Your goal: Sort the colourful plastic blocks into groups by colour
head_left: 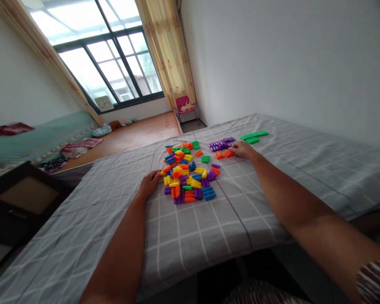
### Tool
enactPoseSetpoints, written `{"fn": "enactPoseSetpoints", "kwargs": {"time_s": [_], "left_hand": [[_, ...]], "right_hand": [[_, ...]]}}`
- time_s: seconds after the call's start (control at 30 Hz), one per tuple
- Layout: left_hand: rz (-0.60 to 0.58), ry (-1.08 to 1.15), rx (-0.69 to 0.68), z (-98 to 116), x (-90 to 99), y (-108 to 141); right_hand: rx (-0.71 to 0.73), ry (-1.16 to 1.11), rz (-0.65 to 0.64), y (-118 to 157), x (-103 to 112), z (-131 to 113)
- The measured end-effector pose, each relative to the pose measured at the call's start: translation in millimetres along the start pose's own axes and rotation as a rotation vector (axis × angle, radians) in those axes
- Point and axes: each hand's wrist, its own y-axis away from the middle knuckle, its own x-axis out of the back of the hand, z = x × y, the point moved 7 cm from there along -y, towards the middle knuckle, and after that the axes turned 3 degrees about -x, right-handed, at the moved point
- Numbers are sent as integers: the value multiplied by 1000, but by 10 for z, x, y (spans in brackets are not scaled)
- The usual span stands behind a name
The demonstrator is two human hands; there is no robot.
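Observation:
A mixed heap of plastic building pieces (186,179), shaped like joined tubes in orange, yellow, blue, purple and green, lies on the grey checked cloth. At the heap's left edge my left hand (150,183) has its fingers closed on an orange piece (165,170). My right hand (243,150) reaches farther out, its fingertips pinched at a short row of orange pieces (224,155). Just beyond that row are grouped purple pieces (221,144). Green pieces (255,137) lie in rows to the right. A lone green piece (205,159) sits between the heap and the orange row.
The grey checked cloth (190,240) covers the bed-like surface in front of me. A white wall (272,59) runs along the right. Beyond are a wooden platform (145,131) and a pink chair (185,104). A dark cabinet (25,202) stands at left.

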Motion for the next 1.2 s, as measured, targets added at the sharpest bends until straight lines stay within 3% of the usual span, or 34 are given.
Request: {"fn": "enactPoseSetpoints", "kwargs": {"time_s": [0.17,0.27,0.33,0.4,0.47,0.6,0.73,0.9,1.03,1.1,1.2], "left_hand": [[-8,3,-7,33,4,17],[-11,4,-2,27,1,20],[-14,1,4,21,-3,20],[-17,0,2,20,-8,20],[-14,5,-11,25,-12,19],[0,13,-17,6,-21,15],[-4,10,-14,-19,-34,11],[0,9,-23,-17,-28,12],[-10,8,-23,-14,-31,13],[-13,6,-23,-12,-32,11],[-8,6,-22,-7,-27,10]], "right_hand": [[22,-69,-26,22,-33,-37],[38,-79,114,49,97,-144],[139,-152,161,96,160,-329],[319,-278,41,178,111,-600],[488,-364,-169,308,-3,-865],[654,-330,-509,577,-192,-1127],[758,-226,-618,731,-205,-1188],[689,-234,-575,700,-137,-1171],[576,-440,-565,610,-81,-1101],[466,-584,-496,507,-15,-993],[258,-751,-277,326,155,-705]]}}
